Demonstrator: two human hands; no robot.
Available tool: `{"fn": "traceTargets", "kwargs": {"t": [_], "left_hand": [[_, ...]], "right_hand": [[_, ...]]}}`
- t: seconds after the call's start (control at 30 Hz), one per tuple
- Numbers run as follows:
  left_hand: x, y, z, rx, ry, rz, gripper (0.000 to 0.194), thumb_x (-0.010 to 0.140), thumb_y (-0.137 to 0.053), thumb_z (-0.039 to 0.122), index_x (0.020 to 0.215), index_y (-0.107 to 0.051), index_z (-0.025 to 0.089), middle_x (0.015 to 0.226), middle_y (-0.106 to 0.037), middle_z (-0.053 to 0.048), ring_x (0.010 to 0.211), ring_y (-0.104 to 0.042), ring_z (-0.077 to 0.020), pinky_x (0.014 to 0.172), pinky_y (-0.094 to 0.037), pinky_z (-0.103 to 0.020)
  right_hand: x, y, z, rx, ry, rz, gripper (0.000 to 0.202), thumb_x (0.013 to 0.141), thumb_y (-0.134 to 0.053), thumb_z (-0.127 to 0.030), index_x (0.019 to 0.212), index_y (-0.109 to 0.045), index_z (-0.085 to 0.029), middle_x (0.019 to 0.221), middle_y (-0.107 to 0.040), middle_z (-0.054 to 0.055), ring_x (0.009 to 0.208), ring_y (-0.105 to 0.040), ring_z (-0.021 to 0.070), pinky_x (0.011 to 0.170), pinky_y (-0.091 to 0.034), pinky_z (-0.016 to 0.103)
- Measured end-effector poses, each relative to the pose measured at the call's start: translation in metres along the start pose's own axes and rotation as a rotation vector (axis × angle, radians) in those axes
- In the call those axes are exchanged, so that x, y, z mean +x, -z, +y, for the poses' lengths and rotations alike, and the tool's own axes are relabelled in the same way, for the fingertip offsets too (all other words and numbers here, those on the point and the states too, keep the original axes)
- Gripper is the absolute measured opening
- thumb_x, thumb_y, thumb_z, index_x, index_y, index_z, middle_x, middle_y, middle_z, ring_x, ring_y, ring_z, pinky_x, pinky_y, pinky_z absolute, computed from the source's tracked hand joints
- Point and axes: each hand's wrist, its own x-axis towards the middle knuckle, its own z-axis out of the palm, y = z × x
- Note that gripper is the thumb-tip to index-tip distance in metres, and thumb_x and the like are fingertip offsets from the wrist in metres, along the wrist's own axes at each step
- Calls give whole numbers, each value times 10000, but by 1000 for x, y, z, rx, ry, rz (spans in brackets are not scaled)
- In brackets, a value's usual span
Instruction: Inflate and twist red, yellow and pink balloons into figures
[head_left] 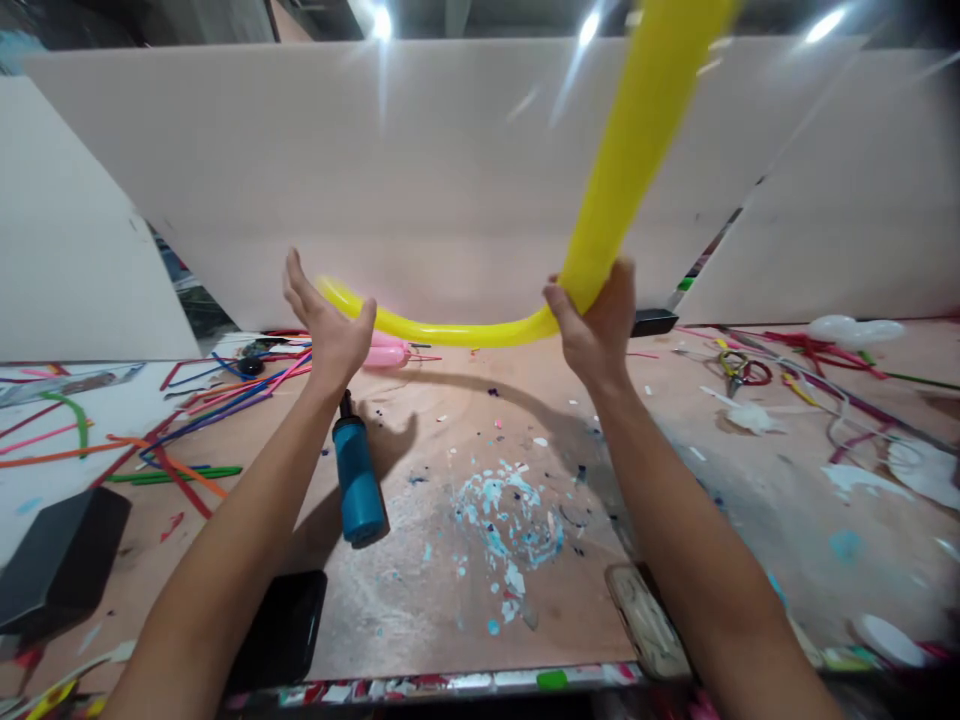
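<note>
Work position: the long yellow balloon (604,225) is held up above the surface (420,620), from the centre to the upper right of the frame. Its long axis forms two runs. The thin run sags slightly and lies nearly level across the centre, between the hands. The thick run rises steeply from the right hand (598,325) and leaves the frame at the top edge.

The right hand is at the bend where the two runs meet, with thumb and fingers closed around the balloon. The left hand (334,325) is at the left end of the thin run, fingers spread and thumb apart; whether the palm touches the balloon cannot be told. The right hand is the nearer one to the thick run, the left hand to the thin end, which is blurred.

Adjacent items: the blue hand pump (358,485) is below the left hand, nozzle toward the top of the frame. A pink balloon (386,352) lies just beside the left hand. A black phone (285,625) lies at the lower left, partly behind the left forearm
</note>
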Motion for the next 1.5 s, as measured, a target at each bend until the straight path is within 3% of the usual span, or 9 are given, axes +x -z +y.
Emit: {"fn": "traceTargets", "kwargs": {"t": [0.1, 0.2, 0.37, 0.57, 0.87, 1.03, 1.2, 1.33, 1.5], "left_hand": [[-1, 5, 27, 217, -282, 97, 785, 697, -782, 448, 1377, -414, 312, 1589, -192, 13, 1491, 144, -284, 1215, 8, -486], [-12, -4, 51, 239, -363, -13, 587, 711, -774, 391, 1241, -534, 310, 1556, -281, 16, 1501, 48, -294, 1215, 52, -518], [-5, -21, 47, 165, -162, -182, 383, 616, -810, 225, 966, -658, 267, 1142, -638, -49, 1348, -369, -368, 1188, -68, -596], [-5, -49, 42, -129, 10, -63, 313, 631, -823, 279, 880, -641, 221, 852, -619, -28, 1053, -576, -280, 951, -435, -413], [-15, -73, 13, -556, 323, 21, 467, 604, -805, 452, 942, -575, 227, 1020, -619, -41, 1050, -588, -234, 886, -468, -349], [-16, -57, 35, -691, 331, -183, 396, 648, -751, 419, 970, -582, 259, 1072, -615, -41, 1162, -548, -258, 973, -448, -398], [-26, -52, 43, -766, 340, -385, 690, 525, -862, 430, 1139, -562, 336, 1234, -577, -39, 1220, -519, -285, 991, -452, -420], [-35, -61, 33, -709, 251, -219, 847, 525, -892, 406, 1256, -463, 425, 1301, -533, -19, 1277, -490, -258, 1018, -443, -400], [-37, -62, 40, -749, 290, -229, 638, 677, -802, 361, 1241, -503, 342, 1241, -594, -53, 1236, -544, -272, 1045, -441, -433]], "right_hand": [[8, 16, -4, -391, 222, 3, 399, 775, -714, -367, 1157, -613, -310, 1082, -630, 64, 1078, -574, 304, 963, -454, 555], [3, 15, -12, -676, 401, -99, 385, 797, -652, -269, 1177, -646, -330, 1115, -629, 69, 1138, -532, 353, 1026, -338, 648], [-12, -3, -20, -745, 532, -275, 460, 809, -603, -224, 1221, -605, -430, 1106, -642, -1, 1113, -541, 308, 1109, -224, 641], [-20, -16, -32, -762, 479, -278, 532, 889, -547, -345, 1407, -429, -353, 1226, -592, 68, 1154, -519, 333, 1094, -233, 643], [-28, -25, -46, -688, 456, -343, 453, 920, -526, -326, 1369, -474, -341, 1179, -608, 73, 1150, -535, 335, 1001, -382, 580], [-27, -25, -38, -558, 402, -470, 441, 885, -595, -293, 1317, -504, -306, 1175, -649, 58, 1043, -610, 271, 899, -499, 444], [-30, -27, -34, -528, 400, -435, 419, 874, -606, -221, 1281, -544, -303, 1143, -663, 53, 1033, -625, 250, 885, -522, 420], [-41, -37, -25, -441, 462, -429, 447, 880, -609, -217, 1306, -527, -328, 1188, -634, 61, 1106, -599, 241, 941, -509, 436], [-52, -47, -15, -472, 483, -509, 492, 877, -615, -254, 1345, -492, -343, 1394, -490, 80, 1293, -473, 266, 1059, -415, 490]]}}
